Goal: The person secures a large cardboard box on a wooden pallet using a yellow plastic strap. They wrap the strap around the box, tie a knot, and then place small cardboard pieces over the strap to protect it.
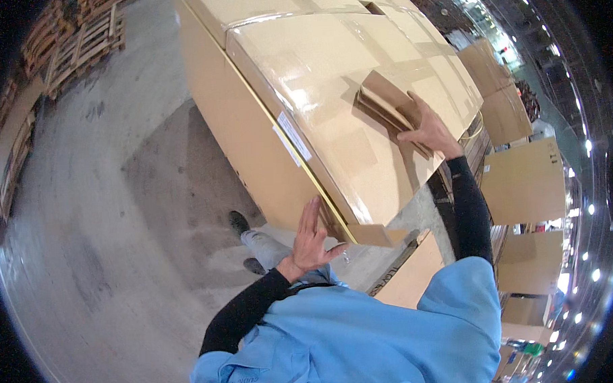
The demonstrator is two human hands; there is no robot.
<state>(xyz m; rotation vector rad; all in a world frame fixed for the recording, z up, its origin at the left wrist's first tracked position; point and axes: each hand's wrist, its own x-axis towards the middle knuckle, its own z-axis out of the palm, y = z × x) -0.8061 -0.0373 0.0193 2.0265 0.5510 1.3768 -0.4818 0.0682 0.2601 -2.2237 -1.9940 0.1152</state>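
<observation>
The left hand (pixel 309 240) lies flat, fingers spread, against the large carton (pixel 330 103)'s near corner. The right hand (pixel 429 128) grips folded cardboard pieces (pixel 384 97) on top.

A large cardboard carton (pixel 317 110), wrapped in glossy clear film and bearing a white label on its side, stands on the concrete floor. A stack of flat brown cardboard corner pieces (pixel 384 101) lies on its top; another corner piece (pixel 372 235) caps its near bottom corner.
</observation>
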